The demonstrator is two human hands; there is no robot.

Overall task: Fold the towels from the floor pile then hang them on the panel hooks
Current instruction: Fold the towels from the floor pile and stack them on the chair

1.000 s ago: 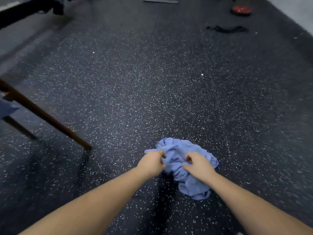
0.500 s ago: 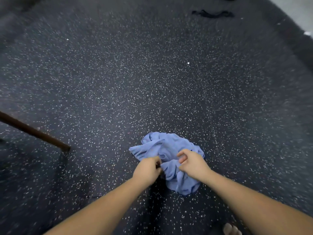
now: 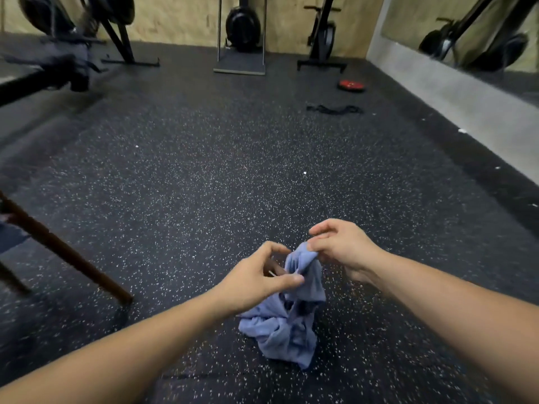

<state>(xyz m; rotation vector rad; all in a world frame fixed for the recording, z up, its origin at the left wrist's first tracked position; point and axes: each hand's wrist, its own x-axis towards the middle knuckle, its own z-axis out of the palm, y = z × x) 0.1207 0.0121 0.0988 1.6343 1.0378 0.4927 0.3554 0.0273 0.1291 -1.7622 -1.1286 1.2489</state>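
A crumpled blue towel (image 3: 287, 325) hangs bunched in front of me above the dark speckled floor (image 3: 180, 182). My right hand (image 3: 342, 246) pinches its top edge between thumb and fingers. My left hand (image 3: 256, 281) pinches the cloth just below and to the left. The towel's lower folds dangle near the floor; whether they touch it I cannot tell. No panel hooks are in view.
A slanted brown wooden leg (image 3: 67, 255) stands at the left. Exercise machines (image 3: 243, 27) line the far wooden wall. A red disc (image 3: 352, 85) and a black strap (image 3: 335, 109) lie on the floor at the far right, beside a grey wall base.
The towel lay in a heap on the floor with both hands gripping it; now both hands have lifted it up. My view has tilted up to show the far wall.
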